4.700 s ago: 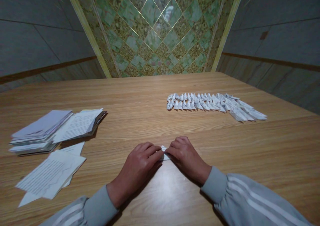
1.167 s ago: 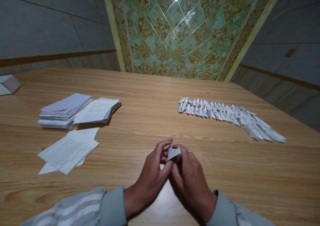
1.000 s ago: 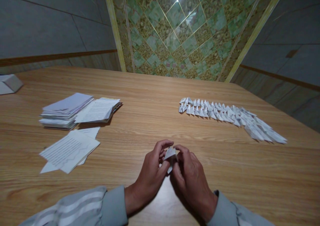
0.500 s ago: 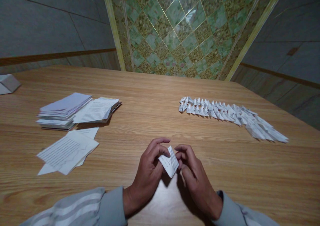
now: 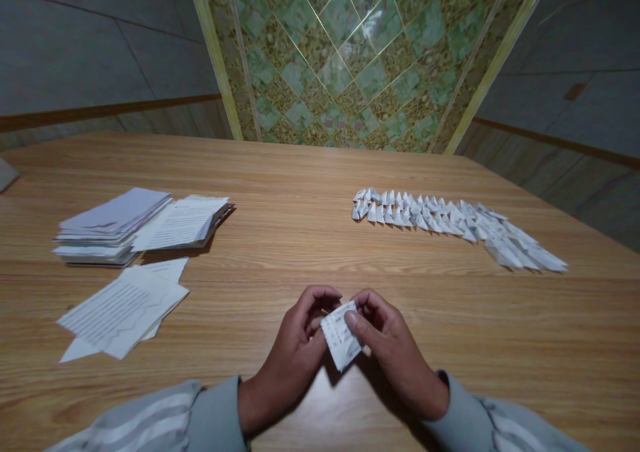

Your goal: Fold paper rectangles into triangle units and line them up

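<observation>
The person wears a long-sleeved garment in soft grey with a faint blue-green tinge. The left sleeve [image 5: 125, 422] carries pale, near-white stripes running lengthwise down the forearm, rippled by creases in the cloth. The right sleeve [image 5: 520, 432] is of the same grey, with pale striping near the lower edge of view. Each ends in a broad, plain cuff, the left cuff [image 5: 217, 412] smooth and unstriped, the right cuff [image 5: 463, 405] showing a dark inner edge at its opening. Fabric gathers into small puckers above both. The left hand [image 5: 295, 349] and right hand [image 5: 395, 352] are ungloved, their fingers [image 5: 320, 292] uncovered.
</observation>
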### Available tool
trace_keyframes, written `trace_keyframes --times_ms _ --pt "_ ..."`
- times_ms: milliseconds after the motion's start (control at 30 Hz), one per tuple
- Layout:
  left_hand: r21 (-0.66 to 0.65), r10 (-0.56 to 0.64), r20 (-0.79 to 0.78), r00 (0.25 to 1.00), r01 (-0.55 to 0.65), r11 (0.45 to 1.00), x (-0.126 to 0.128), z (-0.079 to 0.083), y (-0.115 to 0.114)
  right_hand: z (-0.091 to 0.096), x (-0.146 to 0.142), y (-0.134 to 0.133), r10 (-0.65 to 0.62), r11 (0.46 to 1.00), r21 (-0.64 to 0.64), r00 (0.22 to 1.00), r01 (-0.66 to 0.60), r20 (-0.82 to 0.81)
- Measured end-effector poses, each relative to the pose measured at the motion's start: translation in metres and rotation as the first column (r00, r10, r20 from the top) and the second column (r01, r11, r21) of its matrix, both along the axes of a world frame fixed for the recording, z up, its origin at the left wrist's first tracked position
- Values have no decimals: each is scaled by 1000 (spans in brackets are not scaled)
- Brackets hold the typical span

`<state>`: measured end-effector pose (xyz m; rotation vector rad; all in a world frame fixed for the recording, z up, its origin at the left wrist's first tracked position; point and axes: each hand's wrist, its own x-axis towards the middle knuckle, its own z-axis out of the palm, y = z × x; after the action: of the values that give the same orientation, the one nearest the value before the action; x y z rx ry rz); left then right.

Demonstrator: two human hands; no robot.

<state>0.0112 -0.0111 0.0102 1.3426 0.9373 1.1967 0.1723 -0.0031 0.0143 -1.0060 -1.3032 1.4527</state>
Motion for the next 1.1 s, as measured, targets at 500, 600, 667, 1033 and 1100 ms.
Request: trace_keyframes --times_ms 500,600,667,1033,1100 --pt "-211 27 -41 999 -35 977 2 3 6 -3 4 0 -52 993 113 986 34 157" --pt "-171 24 3 1000 -23 985 -1 5 4 0 4 2 -32 997 71 995 25 97" --pt "-151 11 33 999 -6 989 -2 5 4 2 5 3 -23 999 29 999 22 33" --pt "-76 103 -38 994 -105 992 -1 4 2 -1 9 2 -23 991 131 989 4 144" --pt "-115 105 -21 994 -106 988 -1 4 2 -1 9 2 -38 989 150 983 10 180"
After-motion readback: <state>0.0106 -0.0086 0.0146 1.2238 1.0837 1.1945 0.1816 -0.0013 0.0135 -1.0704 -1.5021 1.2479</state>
